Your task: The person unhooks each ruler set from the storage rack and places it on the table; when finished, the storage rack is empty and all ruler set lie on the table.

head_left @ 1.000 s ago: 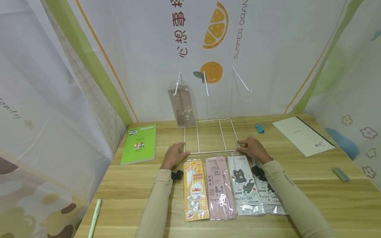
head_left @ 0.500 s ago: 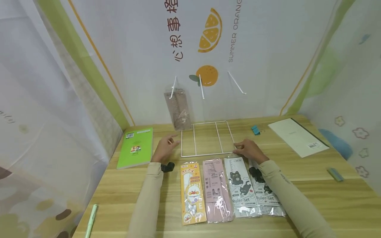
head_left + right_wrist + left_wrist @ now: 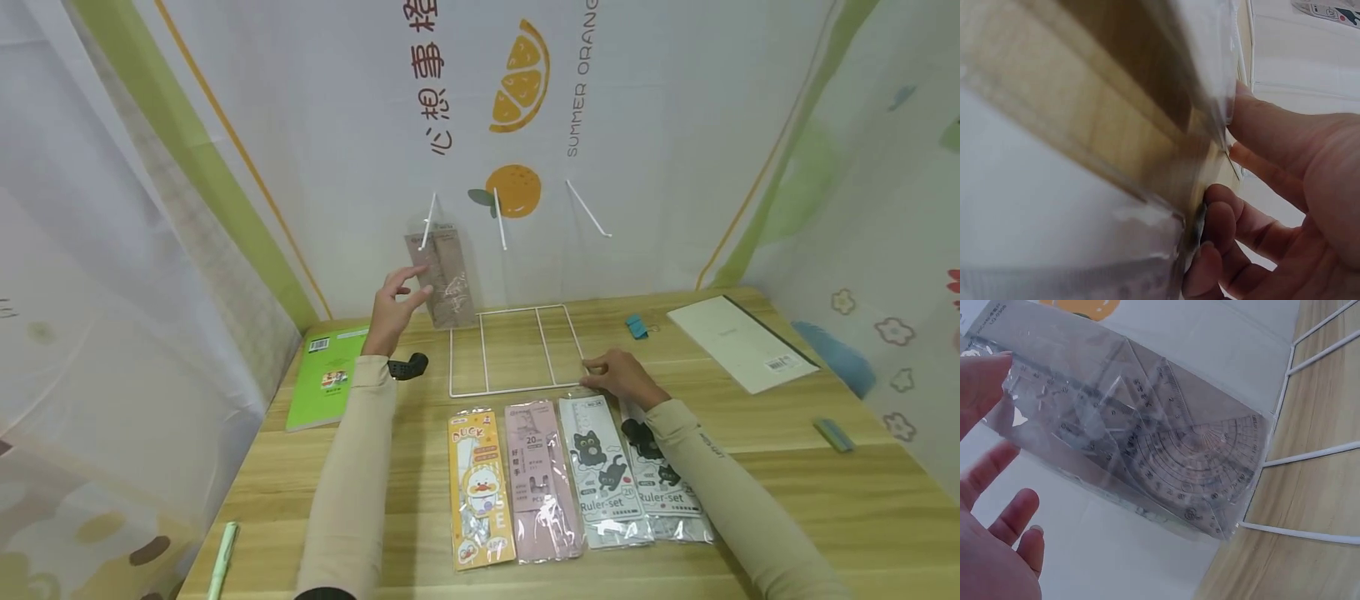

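My left hand (image 3: 396, 308) is raised at the left side of a clear-bagged ruler set (image 3: 453, 279), thumb and index finger apart. The bag hangs at the left prong (image 3: 428, 221) of a white wire rack (image 3: 485, 354). In the left wrist view, a protractor and triangles show through the ruler set (image 3: 1147, 425), and the fingers hold nothing. At the rack's front right corner, my right hand (image 3: 625, 379) pinches the wire. Close up in the right wrist view, the right hand (image 3: 1279, 181) has its thumb above and its fingers curled below.
Near the rack lie a duck ruler pack (image 3: 482, 492), a pink pack (image 3: 542, 483) and two cat ruler packs (image 3: 606, 467), one partly under the right wrist. Around them are a green book (image 3: 318, 396), notebook (image 3: 738, 346), blue binder clip (image 3: 637, 326), small green-blue block (image 3: 834, 434) and pen (image 3: 223, 558).
My left hand has let go of the rack's front left corner, moved left, then risen beside the hanging ruler set. The right hand stays at its corner.
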Demonstrator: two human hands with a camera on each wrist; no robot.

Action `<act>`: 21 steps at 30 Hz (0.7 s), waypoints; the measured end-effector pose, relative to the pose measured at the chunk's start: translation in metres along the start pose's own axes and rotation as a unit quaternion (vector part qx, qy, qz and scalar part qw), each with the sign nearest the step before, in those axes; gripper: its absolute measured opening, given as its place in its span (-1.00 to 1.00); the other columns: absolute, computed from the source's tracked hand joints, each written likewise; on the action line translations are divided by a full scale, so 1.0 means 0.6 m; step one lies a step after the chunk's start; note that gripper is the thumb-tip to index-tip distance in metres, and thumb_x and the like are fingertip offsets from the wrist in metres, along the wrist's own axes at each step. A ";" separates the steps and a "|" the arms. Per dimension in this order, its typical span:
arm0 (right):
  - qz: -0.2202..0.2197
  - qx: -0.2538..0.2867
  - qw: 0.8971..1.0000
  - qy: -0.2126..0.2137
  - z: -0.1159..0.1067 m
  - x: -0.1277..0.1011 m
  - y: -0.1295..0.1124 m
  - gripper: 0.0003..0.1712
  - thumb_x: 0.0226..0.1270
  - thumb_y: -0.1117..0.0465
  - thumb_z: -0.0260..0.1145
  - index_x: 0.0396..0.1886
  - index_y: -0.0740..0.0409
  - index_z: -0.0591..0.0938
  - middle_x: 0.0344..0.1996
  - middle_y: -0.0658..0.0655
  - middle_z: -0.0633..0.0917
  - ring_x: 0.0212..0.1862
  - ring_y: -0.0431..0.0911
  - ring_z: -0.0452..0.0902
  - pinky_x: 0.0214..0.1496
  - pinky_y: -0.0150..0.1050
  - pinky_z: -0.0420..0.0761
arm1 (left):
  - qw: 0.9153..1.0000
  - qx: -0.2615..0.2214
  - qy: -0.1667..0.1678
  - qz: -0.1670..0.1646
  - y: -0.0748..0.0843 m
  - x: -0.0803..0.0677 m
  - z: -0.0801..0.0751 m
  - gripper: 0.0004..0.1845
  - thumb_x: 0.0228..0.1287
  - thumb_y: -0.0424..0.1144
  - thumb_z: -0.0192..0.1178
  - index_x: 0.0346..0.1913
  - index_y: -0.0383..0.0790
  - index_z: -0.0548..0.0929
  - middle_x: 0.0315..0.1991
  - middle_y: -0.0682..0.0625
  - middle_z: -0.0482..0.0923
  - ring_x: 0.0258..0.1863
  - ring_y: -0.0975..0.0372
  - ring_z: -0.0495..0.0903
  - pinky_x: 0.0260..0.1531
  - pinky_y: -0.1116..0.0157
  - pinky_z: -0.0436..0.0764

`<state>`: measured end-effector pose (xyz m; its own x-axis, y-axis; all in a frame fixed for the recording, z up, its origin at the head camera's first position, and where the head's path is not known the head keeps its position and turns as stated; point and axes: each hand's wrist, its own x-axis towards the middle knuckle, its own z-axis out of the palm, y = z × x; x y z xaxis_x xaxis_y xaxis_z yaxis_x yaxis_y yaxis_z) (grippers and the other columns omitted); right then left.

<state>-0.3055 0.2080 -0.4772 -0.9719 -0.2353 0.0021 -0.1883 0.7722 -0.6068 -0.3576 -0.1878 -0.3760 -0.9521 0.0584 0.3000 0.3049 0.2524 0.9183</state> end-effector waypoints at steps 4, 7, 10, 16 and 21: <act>-0.002 -0.001 1.000 0.003 0.002 -0.001 -0.001 -0.48 0.25 0.14 0.49 0.13 0.35 0.66 -0.05 0.41 0.72 -0.28 -0.03 0.44 -0.23 -0.21 0.53 | 1.000 -0.006 0.000 0.006 0.011 0.008 0.002 -0.52 0.38 -0.17 0.30 0.34 -0.05 0.56 0.38 0.02 0.37 0.29 -0.09 0.26 0.14 0.06 0.38; -0.001 -0.002 1.000 0.004 0.002 0.000 -0.001 -0.47 0.26 0.14 0.49 0.14 0.35 0.65 -0.07 0.40 0.72 -0.30 -0.03 0.43 -0.28 -0.24 0.49 | 1.000 -0.013 0.006 0.009 0.015 0.014 0.004 -0.52 0.37 -0.20 0.31 0.33 -0.08 0.58 0.35 0.00 0.41 0.28 -0.09 0.27 0.11 0.09 0.36; 0.005 -0.001 1.000 0.003 0.000 0.001 -0.001 -0.47 0.27 0.14 0.48 0.15 0.34 0.64 -0.03 0.41 0.71 -0.28 -0.02 0.44 -0.28 -0.25 0.48 | 1.000 -0.026 0.008 0.005 0.017 0.016 0.006 -0.52 0.38 -0.24 0.30 0.34 -0.12 0.57 0.36 -0.05 0.42 0.27 -0.08 0.27 0.05 0.14 0.35; 0.008 -0.002 1.000 0.001 0.000 0.003 0.003 -0.46 0.28 0.13 0.47 0.17 0.34 0.63 0.00 0.42 0.69 -0.24 0.00 0.44 -0.26 -0.24 0.49 | 0.999 -0.046 -0.007 0.000 0.016 0.014 0.009 -0.50 0.41 -0.30 0.26 0.39 -0.17 0.52 0.44 -0.10 0.39 0.30 -0.09 0.30 -0.03 0.26 0.35; 0.007 0.001 1.000 0.000 0.003 0.004 0.007 -0.46 0.28 0.12 0.47 0.17 0.33 0.64 -0.06 0.40 0.69 -0.23 0.00 0.43 -0.26 -0.24 0.49 | 0.999 -0.043 -0.003 0.008 0.017 0.011 0.010 -0.52 0.38 -0.25 0.31 0.34 -0.11 0.57 0.39 -0.03 0.47 0.14 0.15 0.40 -0.04 0.31 0.34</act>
<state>-0.3083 0.2093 -0.4811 -0.9745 -0.2242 -0.0072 -0.1736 0.7740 -0.6089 -0.3608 -0.1792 -0.3663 -0.9471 0.0675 0.3137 0.3207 0.1681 0.9322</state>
